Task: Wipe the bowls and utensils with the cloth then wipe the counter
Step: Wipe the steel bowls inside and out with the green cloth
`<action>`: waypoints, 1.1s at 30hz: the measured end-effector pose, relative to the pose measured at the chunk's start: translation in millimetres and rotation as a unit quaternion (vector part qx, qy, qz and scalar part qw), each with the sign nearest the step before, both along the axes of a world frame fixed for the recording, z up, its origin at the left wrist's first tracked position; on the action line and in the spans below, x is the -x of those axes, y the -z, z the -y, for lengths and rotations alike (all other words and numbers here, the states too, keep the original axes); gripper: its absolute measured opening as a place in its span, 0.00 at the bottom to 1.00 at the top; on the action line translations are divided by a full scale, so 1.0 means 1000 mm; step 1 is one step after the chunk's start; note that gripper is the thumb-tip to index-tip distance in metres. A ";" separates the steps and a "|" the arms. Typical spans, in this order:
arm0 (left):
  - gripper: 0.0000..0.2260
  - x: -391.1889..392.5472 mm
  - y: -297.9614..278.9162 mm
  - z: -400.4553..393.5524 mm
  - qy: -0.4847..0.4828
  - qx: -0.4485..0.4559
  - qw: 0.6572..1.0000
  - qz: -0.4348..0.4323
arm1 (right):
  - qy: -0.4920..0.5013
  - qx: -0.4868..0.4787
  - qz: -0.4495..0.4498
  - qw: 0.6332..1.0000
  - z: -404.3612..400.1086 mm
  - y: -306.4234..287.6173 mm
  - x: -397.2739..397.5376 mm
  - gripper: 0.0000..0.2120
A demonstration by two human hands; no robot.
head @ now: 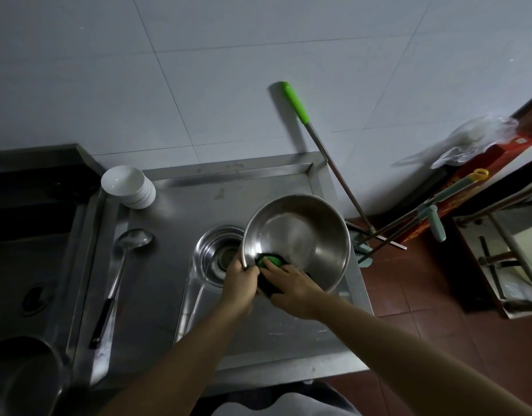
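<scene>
Step in hand: wiping inside of large steel bowl [300,238], tilted toward the camera and lifted off the counter [258,334].
Left hand [239,283]: fingers curled over the near rim of the large steel bowl, gripping it and holding it tilted.
Right hand [291,282]: fingers laid fairly straight on the green-and-dark cloth [270,262], pressing it against the bowl's inner wall near the rim; looks like pressing rather than a pinch.
Cloth position: inside the bowl's lower edge, partly draped over the rim beneath the right hand.
Second steel bowl [218,255]: upright on the counter, just left of and partly behind the tilted one; wiped or not, cannot tell.
White bowls [129,187]: stacked at the counter's far left corner, well apart from the hands; apparently untouched.
Ladle [122,274]: lying flat along the counter's left side, bowl end away from the camera, dark handle nearer.
Done so far: judged early; only one bowl under the cloth.
Left to do: probably the rest of this bowl, the second steel bowl, the white stack, the ladle, then the counter surface itself.
</scene>
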State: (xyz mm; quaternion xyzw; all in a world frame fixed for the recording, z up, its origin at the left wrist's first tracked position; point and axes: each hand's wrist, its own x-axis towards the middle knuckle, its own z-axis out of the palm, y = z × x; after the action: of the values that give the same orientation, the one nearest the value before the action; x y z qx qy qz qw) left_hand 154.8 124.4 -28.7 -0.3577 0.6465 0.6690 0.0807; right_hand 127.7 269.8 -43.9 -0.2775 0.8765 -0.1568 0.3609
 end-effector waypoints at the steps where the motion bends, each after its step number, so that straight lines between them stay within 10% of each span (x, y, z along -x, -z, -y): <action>1: 0.20 0.000 -0.001 0.001 0.003 -0.005 1.000 0.001 | 0.002 0.004 0.001 1.000 0.000 0.001 -0.003 0.37; 7: 0.21 0.001 0.004 0.012 0.003 -0.040 0.999 0.030 | -0.075 -0.049 -0.090 0.992 -0.016 0.001 -0.016 0.43; 20: 0.14 0.025 -0.026 0.051 0.190 0.043 0.975 0.106 | -0.285 -0.171 -0.273 0.903 -0.067 -0.006 -0.016 0.15; 23: 0.17 0.027 -0.017 0.051 0.144 0.099 0.981 0.085 | -0.265 -0.196 -0.276 0.903 -0.055 -0.008 -0.017 0.12; 30: 0.15 -0.010 0.007 -0.025 -0.057 -0.206 0.975 0.068 | -0.087 -0.194 -0.251 0.944 0.001 -0.029 -0.015 0.11; 33: 0.15 -0.009 0.008 -0.034 -0.133 -0.196 0.969 0.070 | -0.083 -0.173 -0.263 0.945 0.012 -0.032 -0.018 0.12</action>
State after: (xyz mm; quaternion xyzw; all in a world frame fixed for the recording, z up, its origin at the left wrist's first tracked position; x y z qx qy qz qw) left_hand 163.4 158.3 -36.4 -0.4635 0.4421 0.7607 0.1051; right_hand 145.6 257.7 -12.3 -0.3139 0.9277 0.1067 0.1717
